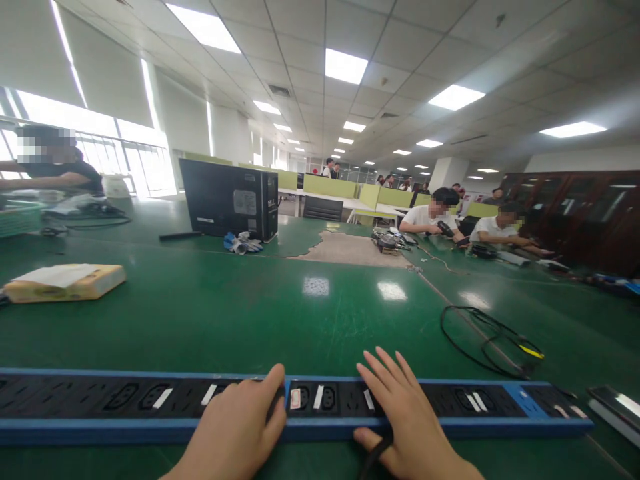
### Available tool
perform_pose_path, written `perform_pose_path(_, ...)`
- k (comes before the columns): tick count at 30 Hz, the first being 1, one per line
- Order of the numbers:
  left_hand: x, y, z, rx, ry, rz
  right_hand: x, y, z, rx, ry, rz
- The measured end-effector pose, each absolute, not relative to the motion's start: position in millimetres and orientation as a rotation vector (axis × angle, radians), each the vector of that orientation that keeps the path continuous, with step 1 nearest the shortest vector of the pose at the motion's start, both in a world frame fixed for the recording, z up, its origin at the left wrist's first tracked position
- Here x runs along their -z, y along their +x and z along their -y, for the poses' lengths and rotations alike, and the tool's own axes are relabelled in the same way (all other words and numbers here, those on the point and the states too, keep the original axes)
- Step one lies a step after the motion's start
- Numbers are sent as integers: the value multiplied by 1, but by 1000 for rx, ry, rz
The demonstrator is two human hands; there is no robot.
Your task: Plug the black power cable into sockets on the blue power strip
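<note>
A long blue power strip point(320, 430) with a row of black sockets lies across the green table in front of me. My left hand point(240, 423) is closed over its middle, with thumb and forefinger around something dark that I cannot make out. My right hand point(407, 413) rests on the strip farther right, fingers stretched and spread, thumb at the near edge. A black cable point(375, 457) passes by its thumb and palm toward me. Small white labels point(319, 397) stick to several sockets.
A looped black cable point(493, 340) with a yellow tag lies at the right. Farther back stand a black computer tower point(225, 200) and grey-blue gloves point(243, 243). A yellow tissue pack point(65, 283) is at the left. Co-workers point(433, 217) sit across the table.
</note>
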State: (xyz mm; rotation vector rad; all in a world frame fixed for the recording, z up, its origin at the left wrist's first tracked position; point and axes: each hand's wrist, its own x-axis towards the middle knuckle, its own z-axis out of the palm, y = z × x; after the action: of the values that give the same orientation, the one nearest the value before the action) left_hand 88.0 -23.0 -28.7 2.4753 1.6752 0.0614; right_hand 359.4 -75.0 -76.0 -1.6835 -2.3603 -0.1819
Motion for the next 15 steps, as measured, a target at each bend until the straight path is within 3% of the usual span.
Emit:
perform_pose_path(8,32,83,21,-276,2429,-1579,84,353,72,-65,-1683,2349)
perform_pose_path(15,-21,62,28,-1059,2370,-1598,80,357,74,185,-1601,2397)
